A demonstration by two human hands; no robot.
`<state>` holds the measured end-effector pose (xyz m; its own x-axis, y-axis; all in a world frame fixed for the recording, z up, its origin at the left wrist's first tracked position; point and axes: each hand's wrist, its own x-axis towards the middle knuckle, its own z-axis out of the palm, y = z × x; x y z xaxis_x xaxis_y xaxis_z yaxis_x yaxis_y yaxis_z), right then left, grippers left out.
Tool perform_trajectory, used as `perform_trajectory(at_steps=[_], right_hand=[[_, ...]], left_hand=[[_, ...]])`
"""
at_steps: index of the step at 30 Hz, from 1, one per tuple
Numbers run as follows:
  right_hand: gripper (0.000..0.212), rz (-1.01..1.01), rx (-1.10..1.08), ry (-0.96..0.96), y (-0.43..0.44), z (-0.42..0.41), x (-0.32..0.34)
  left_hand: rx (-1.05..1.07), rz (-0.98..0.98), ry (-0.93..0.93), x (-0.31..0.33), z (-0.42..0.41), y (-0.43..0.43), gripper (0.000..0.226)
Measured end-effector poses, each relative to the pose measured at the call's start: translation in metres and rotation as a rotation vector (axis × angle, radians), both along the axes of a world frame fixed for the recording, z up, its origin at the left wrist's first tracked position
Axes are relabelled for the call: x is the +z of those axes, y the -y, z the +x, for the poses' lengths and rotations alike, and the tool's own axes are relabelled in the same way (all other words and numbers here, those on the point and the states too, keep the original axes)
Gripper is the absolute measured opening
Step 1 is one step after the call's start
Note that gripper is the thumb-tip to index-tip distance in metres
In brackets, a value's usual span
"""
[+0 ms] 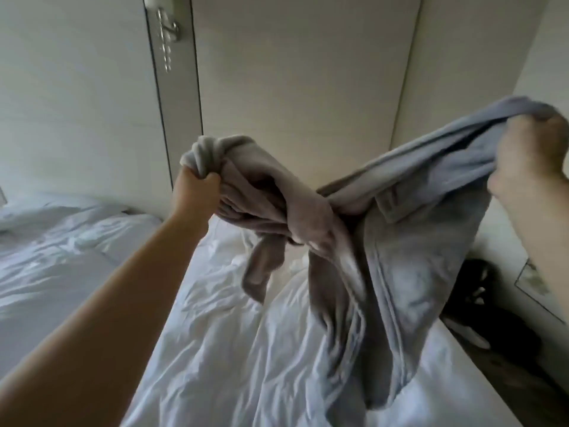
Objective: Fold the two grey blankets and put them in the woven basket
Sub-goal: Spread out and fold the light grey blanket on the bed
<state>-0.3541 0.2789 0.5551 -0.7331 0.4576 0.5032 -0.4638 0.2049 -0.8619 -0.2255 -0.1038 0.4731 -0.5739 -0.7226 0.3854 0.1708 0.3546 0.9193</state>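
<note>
Two grey blankets hang in the air above the bed, tangled where they cross. My left hand (pixel 197 188) grips a bunched corner of the brownish-grey blanket (pixel 277 211) at centre. At the right edge, my right hand (pixel 529 161) grips the bluish-grey blanket (pixel 409 272), which drapes down to the bedding. The woven basket is not in view.
A bed with a rumpled white duvet (pixel 231 349) fills the lower view, with a second white bed (pixel 55 257) at left. Pale wall panels stand behind, with a metal hook (pixel 168 32) high up. Dark objects (pixel 486 291) lie on the floor at right.
</note>
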Motion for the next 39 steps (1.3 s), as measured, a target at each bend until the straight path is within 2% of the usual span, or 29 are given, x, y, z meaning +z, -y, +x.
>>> perform_trajectory(at_steps=[2, 4, 5, 8, 11, 14, 16, 18, 20, 22, 23, 24, 26, 28, 30, 31, 32, 34, 36, 38, 39], right_hand=[[0.016, 0.000, -0.009, -0.182, -0.012, 0.030, 0.034], [0.015, 0.036, 0.032, -0.219, -0.008, 0.070, 0.028], [0.018, 0.115, 0.045, -0.182, -0.005, 0.086, 0.013], [0.020, 0.407, 0.119, -0.071, 0.001, 0.115, -0.046], [0.027, 0.548, 0.110, 0.022, 0.010, 0.138, -0.086], [0.028, 0.732, 0.171, 0.089, 0.023, 0.165, -0.118], [0.022, 0.864, 0.261, 0.142, 0.027, 0.182, -0.140], [0.020, 0.964, 0.388, 0.194, 0.030, 0.202, -0.162], [0.021, 1.016, 0.506, 0.280, 0.032, 0.224, -0.182], [0.021, 1.036, 0.584, 0.352, 0.032, 0.244, -0.199], [0.017, 1.029, 0.607, 0.370, 0.032, 0.254, -0.205], [0.013, 1.010, 0.632, 0.376, 0.030, 0.263, -0.210], [0.011, 0.973, 0.654, 0.366, 0.028, 0.280, -0.213], [0.014, 0.979, 0.599, 0.379, 0.020, 0.286, -0.215], [0.017, 1.021, 0.532, 0.451, 0.007, 0.281, -0.218], [0.019, 1.039, 0.505, 0.495, -0.002, 0.275, -0.220], [0.024, 1.058, 0.478, 0.544, -0.012, 0.266, -0.223], [0.029, 1.141, 0.408, 0.670, -0.037, 0.244, -0.232], [0.018, 1.262, 0.330, 0.801, -0.061, 0.221, -0.243], [0.004, 1.299, 0.292, 0.838, -0.081, 0.202, -0.259], [0.009, 1.260, 0.278, 0.816, -0.088, 0.193, -0.266]], left_hand=[[-0.016, 0.021, 0.137, 0.015, 0.007, 0.004, 0.026], [-0.077, 0.100, 0.344, -0.002, 0.017, -0.003, 0.042], [-0.147, 0.153, 0.382, -0.017, 0.023, -0.010, 0.046], [-0.369, 0.240, 0.295, -0.056, 0.047, -0.048, 0.036], [-0.476, 0.205, 0.273, -0.084, 0.067, -0.094, 0.034], [-0.570, 0.010, 0.311, -0.110, 0.084, -0.131, 0.058], [-0.608, -0.276, 0.353, -0.126, 0.092, -0.148, 0.082], [-0.670, -0.551, 0.370, -0.139, 0.100, -0.160, 0.096], [-0.800, -0.697, 0.454, -0.154, 0.106, -0.172, 0.086], [-0.941, -0.743, 0.564, -0.177, 0.115, -0.181, 0.049], [-0.986, -0.747, 0.610, -0.191, 0.119, -0.184, 0.036], [-1.011, -0.754, 0.651, -0.205, 0.121, -0.185, 0.031], [-1.023, -0.764, 0.734, -0.236, 0.123, -0.185, 0.037], [-0.991, -0.664, 0.791, -0.262, 0.126, -0.185, 0.038], [-0.930, -0.523, 0.855, -0.278, 0.126, -0.185, 0.027], [-0.911, -0.498, 0.876, -0.282, 0.125, -0.185, 0.018], [-0.901, -0.495, 0.884, -0.282, 0.123, -0.184, 0.018], [-0.891, -0.513, 0.869, -0.275, 0.115, -0.181, 0.032], [-0.883, -0.464, 0.813, -0.258, 0.104, -0.178, 0.028], [-0.830, -0.362, 0.697, -0.230, 0.094, -0.174, 0.023], [-0.773, -0.323, 0.611, -0.212, 0.089, -0.174, 0.029]])
